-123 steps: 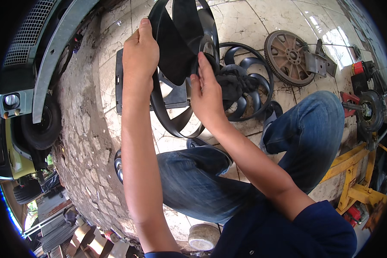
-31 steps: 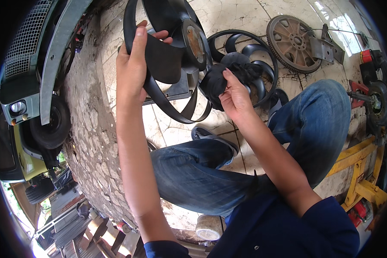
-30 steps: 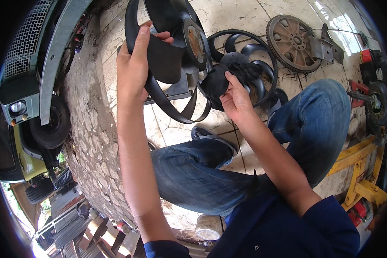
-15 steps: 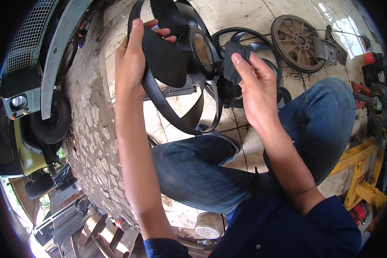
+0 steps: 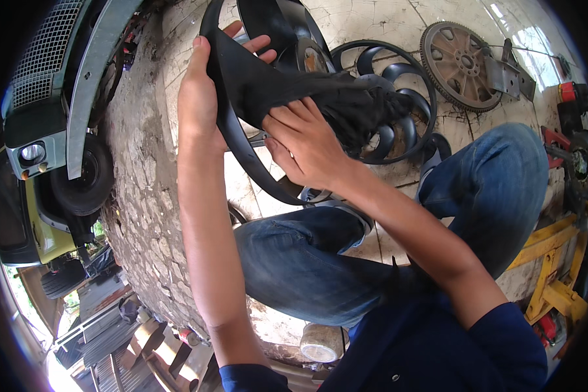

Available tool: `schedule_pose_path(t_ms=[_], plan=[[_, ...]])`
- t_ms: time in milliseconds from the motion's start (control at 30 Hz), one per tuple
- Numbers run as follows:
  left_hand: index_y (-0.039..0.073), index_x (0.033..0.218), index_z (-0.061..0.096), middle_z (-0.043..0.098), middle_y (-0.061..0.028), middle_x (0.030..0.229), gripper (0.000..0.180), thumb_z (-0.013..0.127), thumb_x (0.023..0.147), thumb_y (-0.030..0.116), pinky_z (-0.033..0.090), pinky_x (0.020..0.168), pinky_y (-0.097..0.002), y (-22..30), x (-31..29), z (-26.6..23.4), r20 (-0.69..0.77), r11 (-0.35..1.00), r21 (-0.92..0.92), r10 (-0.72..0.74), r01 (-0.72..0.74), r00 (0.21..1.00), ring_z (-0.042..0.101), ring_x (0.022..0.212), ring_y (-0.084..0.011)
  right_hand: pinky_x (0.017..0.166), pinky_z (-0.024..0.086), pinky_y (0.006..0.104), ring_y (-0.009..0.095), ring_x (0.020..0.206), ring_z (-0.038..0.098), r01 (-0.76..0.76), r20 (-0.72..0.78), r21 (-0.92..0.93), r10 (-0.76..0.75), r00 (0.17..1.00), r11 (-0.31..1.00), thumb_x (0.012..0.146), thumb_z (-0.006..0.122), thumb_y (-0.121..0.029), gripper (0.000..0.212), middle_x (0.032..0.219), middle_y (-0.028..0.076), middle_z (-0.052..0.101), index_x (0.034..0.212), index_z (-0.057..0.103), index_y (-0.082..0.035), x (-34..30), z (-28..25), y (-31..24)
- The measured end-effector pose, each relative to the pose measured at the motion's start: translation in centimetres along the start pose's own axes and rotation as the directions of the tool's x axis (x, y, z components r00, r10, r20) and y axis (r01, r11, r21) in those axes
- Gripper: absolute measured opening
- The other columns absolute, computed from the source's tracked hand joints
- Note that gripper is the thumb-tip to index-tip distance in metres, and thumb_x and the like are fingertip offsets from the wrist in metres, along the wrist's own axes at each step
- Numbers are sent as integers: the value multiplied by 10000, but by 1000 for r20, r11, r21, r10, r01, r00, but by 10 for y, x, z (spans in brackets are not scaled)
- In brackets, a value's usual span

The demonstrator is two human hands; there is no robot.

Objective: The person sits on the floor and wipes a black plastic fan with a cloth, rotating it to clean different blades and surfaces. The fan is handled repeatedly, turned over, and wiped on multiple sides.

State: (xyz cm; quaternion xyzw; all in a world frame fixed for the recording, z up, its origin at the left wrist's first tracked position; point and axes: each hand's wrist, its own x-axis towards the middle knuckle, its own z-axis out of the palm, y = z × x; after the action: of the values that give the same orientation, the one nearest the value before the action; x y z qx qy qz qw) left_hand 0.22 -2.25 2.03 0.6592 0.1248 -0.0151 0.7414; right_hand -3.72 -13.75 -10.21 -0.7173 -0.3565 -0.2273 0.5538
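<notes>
A black ringed cooling fan [image 5: 249,155] is held up and tilted before me. My left hand [image 5: 199,98] grips its outer ring on the left, the thumb outside and the fingertips showing past the rim. My right hand [image 5: 307,144] presses a black cloth [image 5: 353,108] against a fan blade, the fingers bent over the fabric. The loose part of the cloth hangs out to the right and hides part of the fan. Behind it, a second black ringed fan [image 5: 432,104] rests on the tiled floor, partly covered by the cloth.
A toothed flywheel [image 5: 460,65] and a metal bracket [image 5: 503,77] lie at the far right. A yellow metal frame [image 5: 558,297] stands at right. Near me is a round tin [image 5: 321,342]. A vehicle with a headlight [image 5: 31,153] is at left, beyond rough stony ground [image 5: 140,196].
My right hand has moved left with the cloth, from beside the fan onto its blade. The bunched cloth has spread out. My left hand keeps its hold on the ring.
</notes>
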Motion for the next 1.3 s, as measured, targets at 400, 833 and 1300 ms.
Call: schedule_pose_path(t_ms=[400,833,1300], plan=[[-5,1455,355,596,-238,1288,579,207,1083,414,523,988,-407,1,5,-6,-20,993,119,3,0,1000,622,1138,-327,933,426,466,350,1042,535,-74,39,-109,79,996,991,755,611,31,343,1094,173,563,1097,591,46,44,-11,-15],[-23,1388,474,649,-159,1215,526,325,1085,381,528,921,-318,9,0,3,-42,944,329,15,-1,999,652,1068,-210,932,435,449,334,1078,537,-144,-34,-211,140,990,967,793,610,24,353,1144,147,554,1144,578,29,70,-19,-4],[68,1470,442,640,-177,1269,575,262,1078,448,510,941,-313,13,8,0,-44,882,470,-10,30,999,647,1070,-192,973,406,468,304,1068,535,-56,112,-274,90,990,960,753,594,10,349,1089,109,573,1101,612,3,-2,-9,-18]])
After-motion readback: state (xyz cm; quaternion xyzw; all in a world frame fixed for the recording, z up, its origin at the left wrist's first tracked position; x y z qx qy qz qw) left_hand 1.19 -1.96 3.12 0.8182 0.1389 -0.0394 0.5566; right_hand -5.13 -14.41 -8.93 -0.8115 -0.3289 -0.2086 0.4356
